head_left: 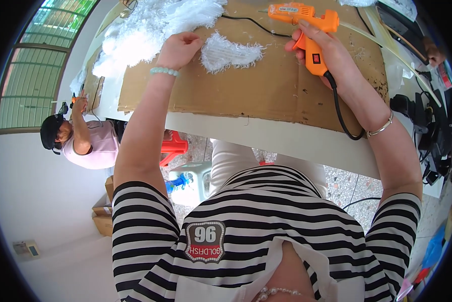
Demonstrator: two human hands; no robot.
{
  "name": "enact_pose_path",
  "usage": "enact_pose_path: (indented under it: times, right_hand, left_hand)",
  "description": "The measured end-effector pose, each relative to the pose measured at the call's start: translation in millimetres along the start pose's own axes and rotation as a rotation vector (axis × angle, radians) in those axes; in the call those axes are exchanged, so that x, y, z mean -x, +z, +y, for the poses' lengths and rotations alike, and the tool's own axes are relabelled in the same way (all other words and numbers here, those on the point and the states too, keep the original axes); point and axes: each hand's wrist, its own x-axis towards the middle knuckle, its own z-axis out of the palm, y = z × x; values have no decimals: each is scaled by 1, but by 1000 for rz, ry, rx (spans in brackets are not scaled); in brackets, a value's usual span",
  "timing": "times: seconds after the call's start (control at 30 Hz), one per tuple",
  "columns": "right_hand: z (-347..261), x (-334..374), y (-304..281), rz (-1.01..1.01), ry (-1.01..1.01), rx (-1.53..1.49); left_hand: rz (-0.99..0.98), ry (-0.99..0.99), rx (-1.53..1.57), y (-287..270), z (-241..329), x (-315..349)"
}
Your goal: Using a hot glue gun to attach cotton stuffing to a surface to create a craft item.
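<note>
In my right hand [319,48] is an orange glue gun [314,38], its nozzle turned to the left and its black cord hanging from the handle. My fingers wrap round the grip, near the trigger. A flat white piece of fringed, fluffy fabric [228,53] lies on the brown cardboard [206,98]. Beside its left end is my left hand [182,49], closed with the fingertips pinched together at the fabric's edge. What sits between those fingertips, if anything, is too small to make out.
A big heap of white fluffy material [150,30] covers the table's far left. Black devices and cables [419,113] crowd the right edge. Another person [87,136] works at the left, holding an orange tool. A red stool [174,147] stands below the white table edge [266,133].
</note>
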Motion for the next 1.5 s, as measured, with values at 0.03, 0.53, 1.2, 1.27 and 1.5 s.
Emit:
enact_pose_path:
  times: [0.03, 0.53, 1.2, 1.27, 1.5]
  right_hand:
    - [0, 0, 0, -2, -3, 3]
    - [1, -2, -1, -16, -9, 2]
    - [5, -4, -2, -43, -26, 1]
    - [4, -4, -3, -38, -26, -3]
    - [2, -1, 0, -39, -29, 14]
  left_hand:
    - [-18, -10, -33, 2, 0, -3]
    - [-2, 476, -435, 12, 26, 7]
    - [-99, 129, -273, -21, 52, 1]
    - [-136, 254, -645, -23, 67, 15]
    - [-233, 17, 101, -59, -1, 27]
